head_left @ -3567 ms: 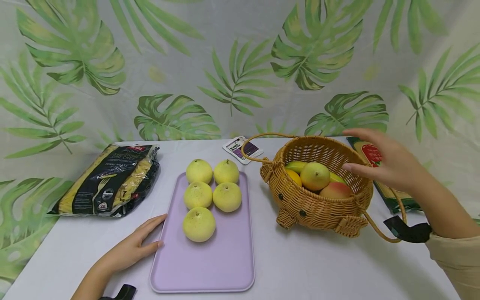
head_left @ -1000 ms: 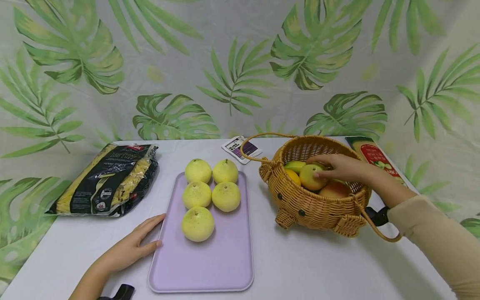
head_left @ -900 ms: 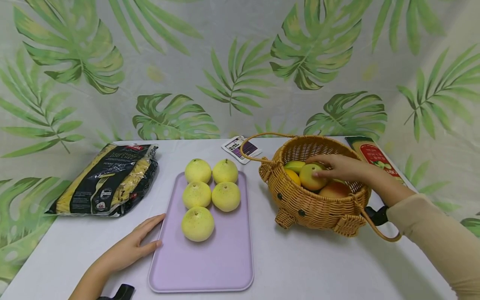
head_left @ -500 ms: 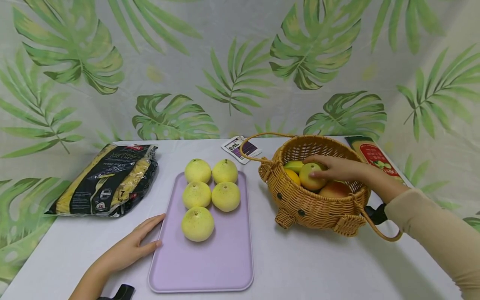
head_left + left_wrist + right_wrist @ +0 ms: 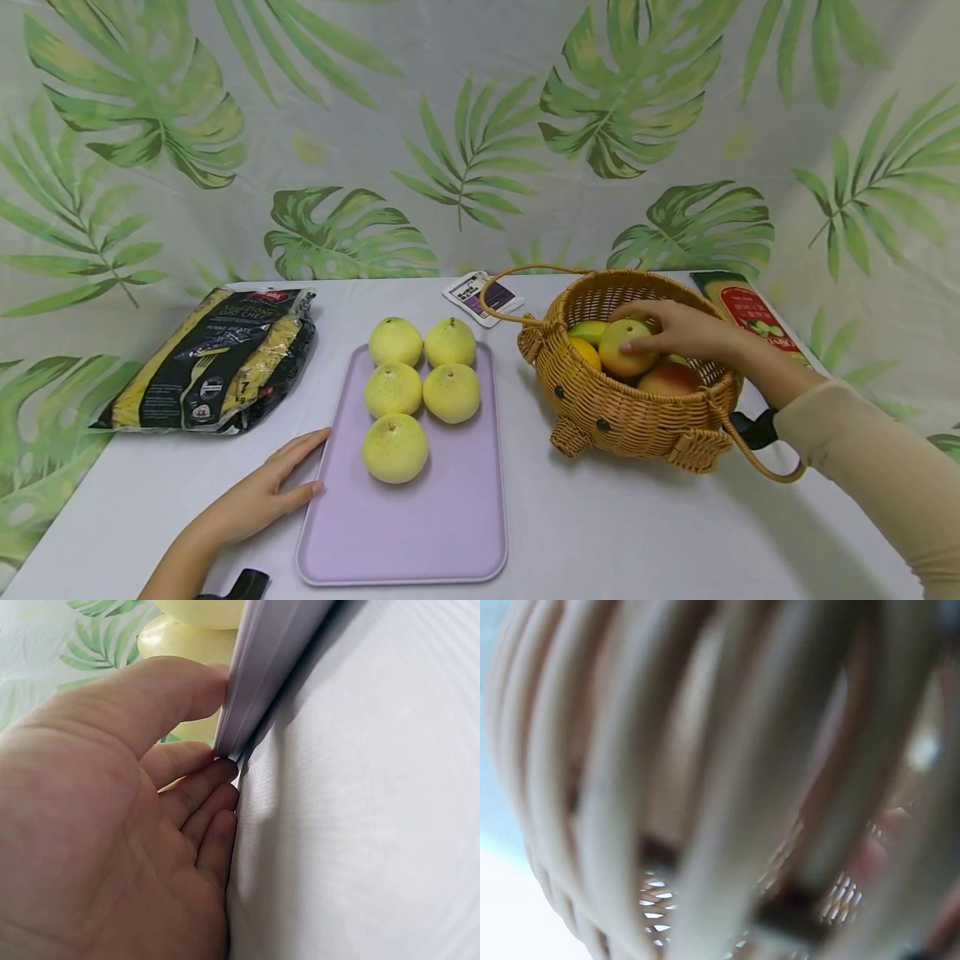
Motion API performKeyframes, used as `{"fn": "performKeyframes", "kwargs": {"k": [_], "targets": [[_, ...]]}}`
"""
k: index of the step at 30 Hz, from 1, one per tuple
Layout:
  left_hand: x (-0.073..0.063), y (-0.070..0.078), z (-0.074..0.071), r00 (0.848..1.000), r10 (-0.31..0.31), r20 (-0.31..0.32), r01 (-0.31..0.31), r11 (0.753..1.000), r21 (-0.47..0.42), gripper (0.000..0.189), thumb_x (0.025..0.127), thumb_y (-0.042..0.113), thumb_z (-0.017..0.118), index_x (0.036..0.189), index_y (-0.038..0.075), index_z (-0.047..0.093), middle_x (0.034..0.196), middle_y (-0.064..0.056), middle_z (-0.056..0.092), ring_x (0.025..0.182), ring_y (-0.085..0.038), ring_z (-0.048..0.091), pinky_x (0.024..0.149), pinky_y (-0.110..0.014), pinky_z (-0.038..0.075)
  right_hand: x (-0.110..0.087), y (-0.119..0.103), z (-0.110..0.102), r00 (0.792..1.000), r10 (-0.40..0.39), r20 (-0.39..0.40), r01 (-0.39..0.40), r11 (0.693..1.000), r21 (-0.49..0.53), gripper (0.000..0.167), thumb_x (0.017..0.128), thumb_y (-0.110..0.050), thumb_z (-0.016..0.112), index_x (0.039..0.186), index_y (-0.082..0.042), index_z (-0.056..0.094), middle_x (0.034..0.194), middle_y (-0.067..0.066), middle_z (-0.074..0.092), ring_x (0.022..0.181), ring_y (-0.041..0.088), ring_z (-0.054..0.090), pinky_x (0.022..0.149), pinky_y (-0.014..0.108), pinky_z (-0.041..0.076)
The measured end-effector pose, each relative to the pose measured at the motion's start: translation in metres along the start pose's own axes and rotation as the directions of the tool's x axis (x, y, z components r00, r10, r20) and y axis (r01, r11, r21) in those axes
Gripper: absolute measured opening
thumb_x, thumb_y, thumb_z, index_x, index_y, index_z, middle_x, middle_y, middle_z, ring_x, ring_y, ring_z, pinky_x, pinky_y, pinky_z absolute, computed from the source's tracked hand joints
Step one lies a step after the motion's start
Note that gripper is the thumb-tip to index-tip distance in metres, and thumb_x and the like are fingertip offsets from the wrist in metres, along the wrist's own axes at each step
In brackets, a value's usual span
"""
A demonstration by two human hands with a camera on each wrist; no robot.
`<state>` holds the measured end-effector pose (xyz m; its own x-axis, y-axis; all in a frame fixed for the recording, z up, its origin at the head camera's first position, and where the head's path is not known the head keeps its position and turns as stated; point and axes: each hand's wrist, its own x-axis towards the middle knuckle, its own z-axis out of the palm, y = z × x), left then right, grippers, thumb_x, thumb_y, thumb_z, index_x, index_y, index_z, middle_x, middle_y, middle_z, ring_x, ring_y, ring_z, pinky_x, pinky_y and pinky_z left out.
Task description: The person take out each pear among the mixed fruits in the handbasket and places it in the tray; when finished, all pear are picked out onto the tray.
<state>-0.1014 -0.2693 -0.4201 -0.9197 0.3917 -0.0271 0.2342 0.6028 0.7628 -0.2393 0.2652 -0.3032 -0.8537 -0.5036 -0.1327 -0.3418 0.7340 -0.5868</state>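
Observation:
In the head view my right hand (image 5: 671, 327) reaches into a wicker basket (image 5: 637, 425) shaped like an animal with a snout. Its thumb and fingers grip a round yellow-green fruit (image 5: 619, 353) with an orange blush. A yellow-orange fruit (image 5: 586, 352), a longer green-yellow one (image 5: 588, 331) and a reddish one (image 5: 670, 379) lie around it. Blurred wicker strands (image 5: 727, 787) fill the right wrist view and hide that hand. My left hand (image 5: 258, 492) rests beside the lilac tray (image 5: 442, 533), its thumb and fingertips at the left edge. Several round pale yellow fruits (image 5: 396, 448) sit on the tray.
A black and yellow pasta bag (image 5: 217, 358) lies at the back left. Behind the tray is a small white and purple packet (image 5: 480, 296). A green and red package (image 5: 750, 312) lies behind the basket. The basket's loop handles (image 5: 517, 271) stick out at both sides.
My right hand has moved from over the basket's right rim down into it and taken hold of the blushed fruit. Fruit and hand have just risen slightly. My left hand stays at the tray.

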Motion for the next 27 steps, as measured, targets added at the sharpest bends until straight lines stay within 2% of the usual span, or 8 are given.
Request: {"fn": "performKeyframes", "kwargs": {"k": [5, 9, 12, 16, 20, 24, 26, 27], "targets": [[-0.001, 0.001, 0.0, 1.0, 0.002, 0.001, -0.002, 1.0, -0.004, 0.065, 0.087, 0.028, 0.059, 0.142, 0.014, 0.027, 0.142, -0.017, 0.025, 0.129, -0.041, 0.015, 0.096, -0.064, 0.014, -0.003, -0.001, -0.004, 0.999, -0.006, -0.054, 0.011, 0.996, 0.092, 0.053, 0.082, -0.033, 0.066, 0.126, -0.011, 0.049, 0.121, 0.014, 0.049, 0.092, 0.027, 0.051, 0.068, 0.034, 0.048], [-0.001, 0.0, 0.0, 1.0, -0.002, -0.001, 0.002, 1.0, -0.003, 0.065, 0.087, 0.028, 0.059, 0.142, 0.015, 0.027, 0.142, -0.017, 0.025, 0.129, -0.04, 0.015, 0.096, -0.064, 0.014, -0.007, -0.005, -0.007, 0.995, 0.006, -0.1, 0.009, 0.988, 0.154, 0.05, 0.083, -0.031, 0.065, 0.127, -0.011, 0.049, 0.125, 0.014, 0.045, 0.103, 0.03, 0.048, 0.07, 0.036, 0.049], [0.0, 0.0, 0.0, 1.0, -0.005, -0.002, 0.005, 1.0, -0.005, 0.065, 0.087, 0.029, 0.059, 0.142, 0.015, 0.027, 0.142, -0.017, 0.025, 0.129, -0.039, 0.016, 0.097, -0.063, 0.014, -0.011, -0.008, -0.008, 0.994, 0.009, -0.111, 0.014, 0.978, 0.207, 0.049, 0.085, -0.029, 0.063, 0.128, -0.01, 0.048, 0.127, 0.014, 0.042, 0.103, 0.031, 0.048, 0.071, 0.037, 0.05], [0.0, 0.001, 0.001, 1.0, 0.0, 0.005, 0.0, 1.0, -0.011, 0.065, 0.087, 0.029, 0.059, 0.142, 0.013, 0.027, 0.142, -0.017, 0.025, 0.129, -0.04, 0.016, 0.097, -0.063, 0.014, -0.02, -0.017, -0.01, 0.988, 0.003, -0.152, 0.031, 0.975, 0.222, 0.048, 0.086, -0.027, 0.062, 0.128, -0.01, 0.047, 0.129, 0.012, 0.042, 0.099, 0.028, 0.052, 0.069, 0.038, 0.051], [0.0, 0.002, 0.001, 1.0, -0.002, 0.007, 0.002, 1.0, -0.012, 0.065, 0.087, 0.03, 0.059, 0.142, 0.014, 0.027, 0.142, -0.016, 0.025, 0.129, -0.04, 0.015, 0.097, -0.063, 0.014, -0.033, -0.03, -0.016, 0.973, 0.007, -0.231, 0.044, 0.976, 0.214, 0.045, 0.086, -0.024, 0.062, 0.128, -0.013, 0.049, 0.126, 0.005, 0.047, 0.097, 0.018, 0.055, 0.07, 0.032, 0.051], [0.0, 0.002, 0.0, 1.0, 0.0, 0.006, 0.0, 1.0, -0.003, 0.065, 0.087, 0.029, 0.059, 0.142, 0.016, 0.027, 0.142, -0.017, 0.025, 0.128, -0.041, 0.016, 0.097, -0.063, 0.014, -0.047, -0.044, -0.021, 0.954, -0.044, -0.296, 0.118, 0.964, 0.237, 0.044, 0.086, -0.013, 0.061, 0.128, -0.013, 0.049, 0.123, 0.001, 0.048, 0.095, 0.012, 0.056, 0.069, 0.025, 0.05], [0.0, 0.002, 0.0, 1.0, 0.004, 0.006, -0.004, 1.0, 0.0, 0.065, 0.087, 0.029, 0.059, 0.142, 0.016, 0.027, 0.142, -0.018, 0.025, 0.128, -0.042, 0.016, 0.096, -0.064, 0.015, -0.053, -0.052, -0.022, 0.944, -0.098, -0.316, 0.195, 0.936, 0.293, 0.043, 0.086, -0.005, 0.06, 0.128, -0.01, 0.05, 0.121, 0.001, 0.049, 0.093, 0.012, 0.056, 0.067, 0.024, 0.051], [0.0, 0.002, 0.0, 1.0, 0.0, 0.006, 0.0, 1.0, -0.001, 0.065, 0.087, 0.029, 0.059, 0.142, 0.016, 0.027, 0.142, -0.017, 0.025, 0.128, -0.041, 0.016, 0.096, -0.064, 0.014, -0.056, -0.056, -0.022, 0.938, -0.134, -0.319, 0.245, 0.909, 0.337, 0.044, 0.085, 0.001, 0.058, 0.127, -0.008, 0.05, 0.121, 0.002, 0.049, 0.091, 0.013, 0.056, 0.067, 0.024, 0.051]]}}
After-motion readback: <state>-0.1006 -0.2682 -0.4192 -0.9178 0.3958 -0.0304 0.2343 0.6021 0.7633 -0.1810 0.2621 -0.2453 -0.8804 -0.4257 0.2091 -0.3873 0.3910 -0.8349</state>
